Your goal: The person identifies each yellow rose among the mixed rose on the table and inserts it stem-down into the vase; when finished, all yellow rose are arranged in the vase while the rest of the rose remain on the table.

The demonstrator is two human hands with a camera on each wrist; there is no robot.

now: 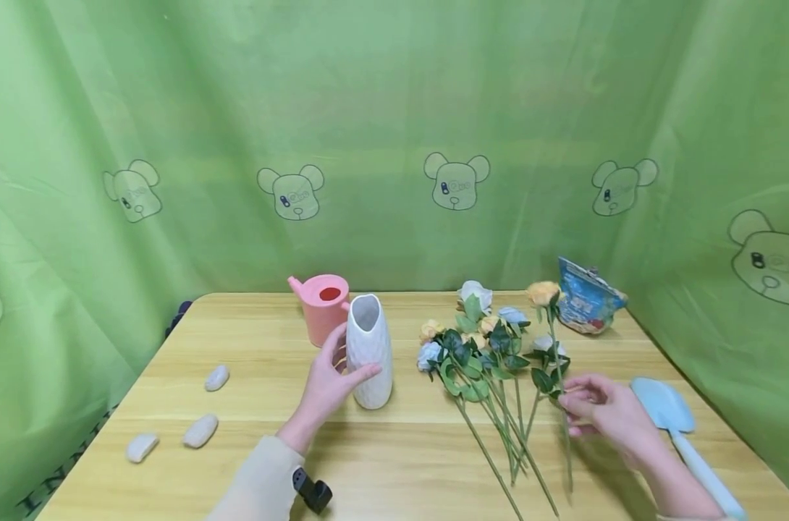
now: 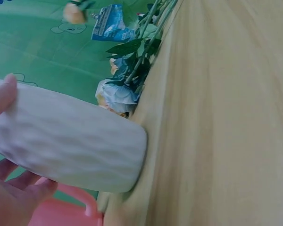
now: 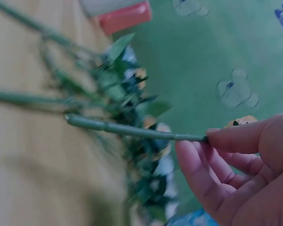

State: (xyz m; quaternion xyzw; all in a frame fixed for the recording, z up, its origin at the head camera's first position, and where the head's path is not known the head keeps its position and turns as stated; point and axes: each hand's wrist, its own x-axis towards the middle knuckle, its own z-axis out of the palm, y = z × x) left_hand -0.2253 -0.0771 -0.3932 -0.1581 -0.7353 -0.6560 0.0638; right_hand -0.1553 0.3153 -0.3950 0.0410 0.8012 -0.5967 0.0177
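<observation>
While our left hand (image 1: 326,387) grips the one white vase (image 1: 369,351), our right hand (image 1: 606,412) pinches one flower stem (image 1: 559,391); three stones (image 1: 200,430) lie apart.

I see a cream long sleeve (image 1: 260,483) on my left arm at the lower middle of the head view, with a small black wrist camera (image 1: 314,493) strapped at its cuff. My right forearm (image 1: 684,492), lower right, is bare.
</observation>
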